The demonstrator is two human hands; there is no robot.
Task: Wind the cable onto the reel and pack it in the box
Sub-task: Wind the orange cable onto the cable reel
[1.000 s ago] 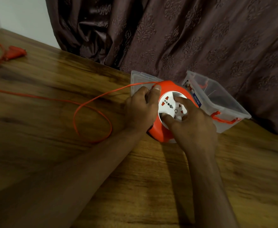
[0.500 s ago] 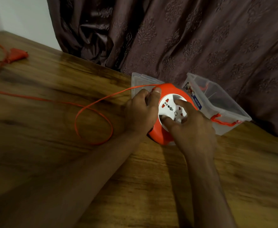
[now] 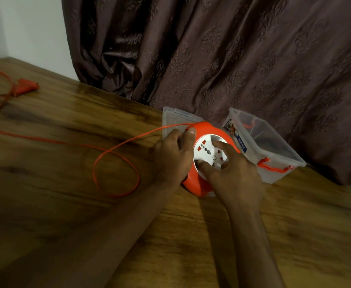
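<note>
Left hand: the left hand [image 3: 173, 156] grips the orange rim of the reel [image 3: 199, 183], thumb laid along the top edge and the other fingers curled over the near-left side.
Right hand: the right hand [image 3: 232, 175] presses on the white socket hub [image 3: 209, 154], fingertips [image 3: 220, 145] curled into its recesses as if to turn it — it holds nothing loose.
Cable: the orange cable [image 3: 116, 148] leaves the reel just past the left thumb, runs away to the left, drops into one loose loop near the left wrist, then trails far off to the plug [image 3: 26, 86].
Done so far: winding looks under way but far from finished, judging by how much cable lies out on the table [image 3: 66, 204].
Left to do: draw in the loop, the long run and the plug, then set the reel in the box [image 3: 274, 163].
Box: clear, open, standing just beyond the right-hand fingers; its lid [image 3: 170, 117] lies beyond the left thumb.
Hidden: the far cable bend is cut off at the left frame edge — how much is already wound inside the reel cannot be seen.
Hard to make out: the box's label print and whatever orange piece sits inside it.
</note>
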